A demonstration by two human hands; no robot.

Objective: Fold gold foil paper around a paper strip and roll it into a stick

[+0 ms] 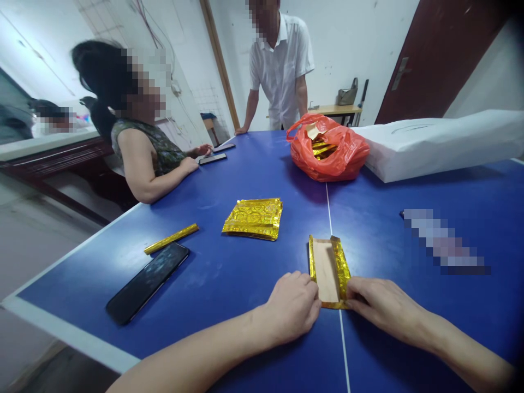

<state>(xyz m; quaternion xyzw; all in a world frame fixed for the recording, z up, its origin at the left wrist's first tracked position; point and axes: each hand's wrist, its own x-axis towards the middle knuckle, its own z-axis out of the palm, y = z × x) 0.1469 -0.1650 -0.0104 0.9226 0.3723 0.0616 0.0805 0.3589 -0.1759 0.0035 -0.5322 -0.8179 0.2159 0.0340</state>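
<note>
Where the strip lies: gold-foil-edged rectangular paper strip (327, 271) flat on tbl, btwn both hands, long side pointing away from person, tan paper face up.
Grip: L hand (290, 307) curled, fingers against strip's lower left edge. R hand (385, 309) nearly flat, fingers at strip's lower right corner. Neither spread wide; can't tell if either really pinches it.
Nearby: flat stack of gold foil sheets (252, 219) ahead & left of strip, not touching. Thin gold foil roll (171, 238) further left, just above black glass smartphone (147, 283).
Surface: blue table-tennis table (229, 284), white centre line (332, 229) just beside strip.
Far end: red plastic bag (327, 148) w/ gold foil inside, touching white paper-wrapped bundle (434, 144). Blurred item (444, 240) on right, can't tell what.
People: seated person (147, 174), hands near two phones (215, 159); standing person in white shirt (280, 71), one hand on tbl.
Room: white walls, dark red door (442, 60), small wooden table (333, 110) w/ grey handbag (347, 95).
</note>
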